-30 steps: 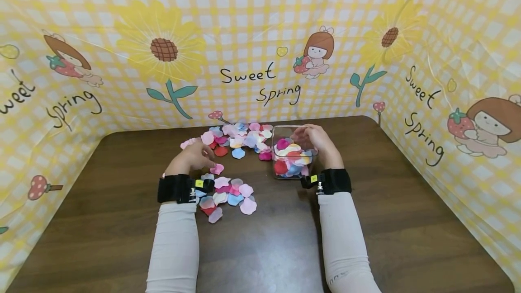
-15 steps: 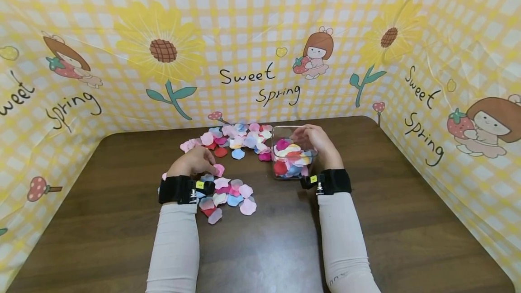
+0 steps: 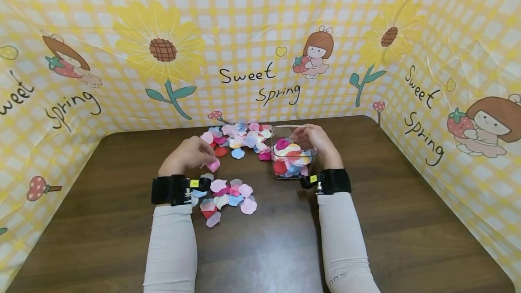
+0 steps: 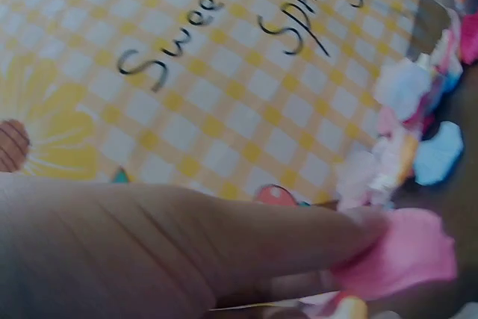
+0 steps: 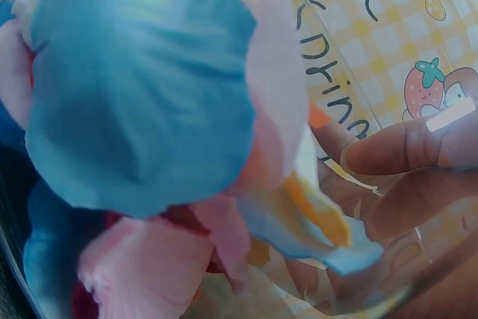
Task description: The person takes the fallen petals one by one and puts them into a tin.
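Pink petal (image 3: 213,165) pinched in our left hand (image 3: 188,156) just above the surface (image 3: 366,220), we judge we're mid-transfer, right hand (image 3: 319,144) curled round the clear container (image 3: 291,157), so next comes carrying it over the rim.

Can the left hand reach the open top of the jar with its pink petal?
Probably yes: the left hand holds the petal beside the jar, with only loose petals between.

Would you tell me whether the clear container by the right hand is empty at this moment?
No, the clear container already holds a heap of red, pink, blue and cream petals, with the right hand wrapped round its far side.
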Tool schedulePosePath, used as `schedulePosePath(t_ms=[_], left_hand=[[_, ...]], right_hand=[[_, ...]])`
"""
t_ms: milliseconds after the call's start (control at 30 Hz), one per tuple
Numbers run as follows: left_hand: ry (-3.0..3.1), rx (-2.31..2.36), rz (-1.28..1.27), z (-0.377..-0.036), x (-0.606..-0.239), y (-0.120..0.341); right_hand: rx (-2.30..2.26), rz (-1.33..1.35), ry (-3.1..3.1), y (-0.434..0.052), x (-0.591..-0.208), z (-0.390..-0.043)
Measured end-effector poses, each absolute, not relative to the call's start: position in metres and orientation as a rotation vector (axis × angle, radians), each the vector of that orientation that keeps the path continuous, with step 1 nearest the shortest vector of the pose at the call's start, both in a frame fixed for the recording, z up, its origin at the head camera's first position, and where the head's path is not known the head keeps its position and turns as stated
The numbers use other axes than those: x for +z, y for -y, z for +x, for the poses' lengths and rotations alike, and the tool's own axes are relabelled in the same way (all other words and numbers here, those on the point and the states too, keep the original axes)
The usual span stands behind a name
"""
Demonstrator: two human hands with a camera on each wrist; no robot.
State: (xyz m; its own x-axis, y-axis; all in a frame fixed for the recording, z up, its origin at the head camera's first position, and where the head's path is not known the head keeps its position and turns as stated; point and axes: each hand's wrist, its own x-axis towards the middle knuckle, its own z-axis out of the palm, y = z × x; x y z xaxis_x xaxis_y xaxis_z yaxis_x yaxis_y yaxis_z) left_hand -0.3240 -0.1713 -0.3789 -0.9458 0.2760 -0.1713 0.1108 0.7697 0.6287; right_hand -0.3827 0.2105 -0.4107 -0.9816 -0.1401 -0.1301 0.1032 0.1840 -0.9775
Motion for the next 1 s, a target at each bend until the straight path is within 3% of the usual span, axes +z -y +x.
schedulePosePath(t_ms=[733,1000], left_hand=[[-3.051,1.036,0.586,-0.321,-0.357,0.124],[-3.169,1.221,0.707,-0.315,-0.352,0.077]], right_hand=[[-1.892,-0.056,-2.266,-0.211,-0.41,-0.381],[-1.895,-0.061,-2.248,-0.212,-0.41,-0.381]])
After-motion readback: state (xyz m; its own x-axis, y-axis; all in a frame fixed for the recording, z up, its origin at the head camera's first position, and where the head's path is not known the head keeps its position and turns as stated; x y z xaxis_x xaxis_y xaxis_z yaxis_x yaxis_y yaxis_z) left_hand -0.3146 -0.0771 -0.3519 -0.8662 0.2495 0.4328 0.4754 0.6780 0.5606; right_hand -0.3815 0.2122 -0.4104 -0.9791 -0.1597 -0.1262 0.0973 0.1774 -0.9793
